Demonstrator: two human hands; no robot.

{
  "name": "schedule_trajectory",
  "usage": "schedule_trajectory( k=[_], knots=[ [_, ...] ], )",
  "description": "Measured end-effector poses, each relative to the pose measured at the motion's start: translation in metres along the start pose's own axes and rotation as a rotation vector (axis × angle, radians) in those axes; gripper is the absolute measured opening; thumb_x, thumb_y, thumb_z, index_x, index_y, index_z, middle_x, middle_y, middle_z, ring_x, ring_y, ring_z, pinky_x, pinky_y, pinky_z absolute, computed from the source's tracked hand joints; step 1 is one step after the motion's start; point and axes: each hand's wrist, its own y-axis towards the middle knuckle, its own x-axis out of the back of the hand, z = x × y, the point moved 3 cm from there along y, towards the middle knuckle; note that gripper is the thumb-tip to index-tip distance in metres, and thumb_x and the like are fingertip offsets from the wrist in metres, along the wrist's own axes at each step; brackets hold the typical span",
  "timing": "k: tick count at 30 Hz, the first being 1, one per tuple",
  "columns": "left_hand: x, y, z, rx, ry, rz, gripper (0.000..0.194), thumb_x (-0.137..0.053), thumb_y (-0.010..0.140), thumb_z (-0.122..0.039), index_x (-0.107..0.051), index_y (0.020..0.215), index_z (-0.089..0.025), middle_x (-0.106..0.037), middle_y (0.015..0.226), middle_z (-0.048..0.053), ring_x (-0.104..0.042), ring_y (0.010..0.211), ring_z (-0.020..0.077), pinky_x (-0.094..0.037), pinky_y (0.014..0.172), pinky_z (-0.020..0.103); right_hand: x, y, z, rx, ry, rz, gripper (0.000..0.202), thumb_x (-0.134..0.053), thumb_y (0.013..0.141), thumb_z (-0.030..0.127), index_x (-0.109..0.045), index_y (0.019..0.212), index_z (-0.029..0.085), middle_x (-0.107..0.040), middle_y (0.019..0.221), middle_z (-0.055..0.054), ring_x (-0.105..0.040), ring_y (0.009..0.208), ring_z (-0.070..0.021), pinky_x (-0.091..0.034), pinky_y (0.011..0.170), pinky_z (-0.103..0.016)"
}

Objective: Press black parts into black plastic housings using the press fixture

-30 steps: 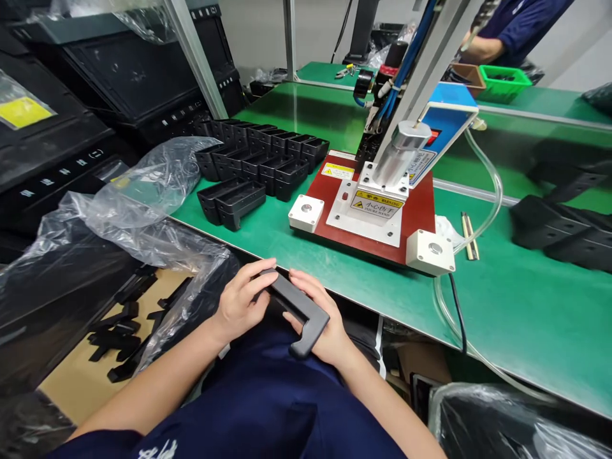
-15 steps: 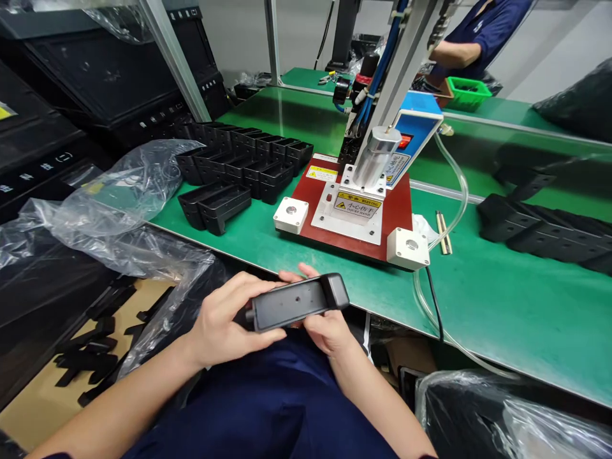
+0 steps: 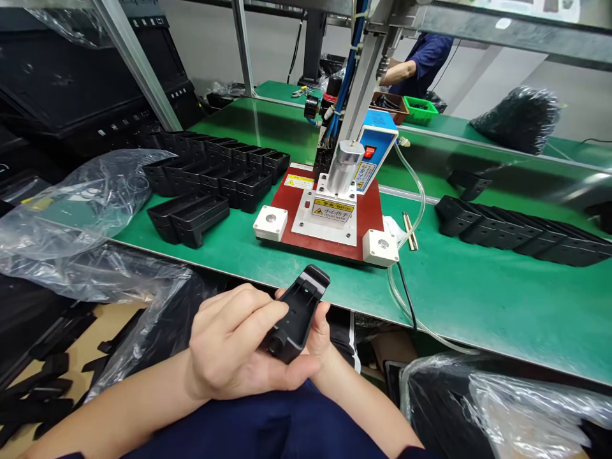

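Between my hands, just in front of the bench edge, is a black plastic housing (image 3: 299,312), a long hollow tray-like part with a raised far end and a round knob at the near end. My left hand (image 3: 234,338) is closed round its near left side, fingers over the rim and thumb below. My right hand (image 3: 318,344) holds it from the right and beneath; part of those fingers is hidden behind the housing. Beyond it stands a small press (image 3: 342,178) on a red base (image 3: 296,191), with a white button box (image 3: 270,223) and another button box (image 3: 381,247) at its front corners.
Rows of black housings (image 3: 210,172) stand on the green bench (image 3: 478,306) at left, with more housings (image 3: 521,233) at right. Clear plastic sheeting (image 3: 86,204) hangs over the left edge. A bagged box (image 3: 444,408) is low right. Another person's arm (image 3: 400,72) shows behind.
The housing has been turned and tilted, so its raised end now points away from me. My left hand has shifted over its near end. The view has swung slightly right.
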Motion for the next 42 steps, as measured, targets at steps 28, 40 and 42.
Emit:
schedule_trajectory(
  k=[28, 40, 42],
  knots=[
    [-0.056, 0.038, 0.054, 0.23, -0.592, 0.146, 0.046, -0.07, 0.082, -0.039, -0.057, 0.122, -0.02, -0.065, 0.106, 0.009, -0.064, 0.097, 0.021, -0.056, 0.083, 0.031, -0.002, -0.015, 0.161, 0.482, -1.485, -0.32, 0.049, -0.076, 0.073, 0.053, -0.06, 0.108, 0.023, -0.063, 0.099, -0.005, -0.059, 0.089, -0.0222, -0.049, 0.078, -0.036],
    [-0.13, 0.154, 0.137, 0.218, -0.803, 0.013, 0.037, -0.052, 0.093, -0.037, -0.057, 0.127, -0.025, -0.053, 0.116, 0.008, -0.06, 0.098, 0.0182, -0.052, 0.086, 0.032, 0.004, 0.084, 0.313, 0.813, -1.477, -0.383, 0.061, -0.078, 0.062, 0.061, -0.068, 0.105, 0.019, -0.068, 0.104, -0.008, -0.063, 0.099, -0.0249, -0.05, 0.092, -0.042],
    [-0.139, 0.149, 0.14, 0.263, -0.821, 0.037, 0.036, -0.052, 0.093, -0.038, -0.056, 0.125, -0.023, -0.054, 0.115, 0.008, -0.061, 0.089, 0.0157, -0.052, 0.081, 0.03, 0.011, 0.088, 0.315, 0.791, -1.493, -0.368, 0.057, -0.076, 0.064, 0.06, -0.07, 0.104, 0.019, -0.068, 0.105, -0.008, -0.063, 0.1, -0.0254, -0.05, 0.092, -0.042]
  ],
)
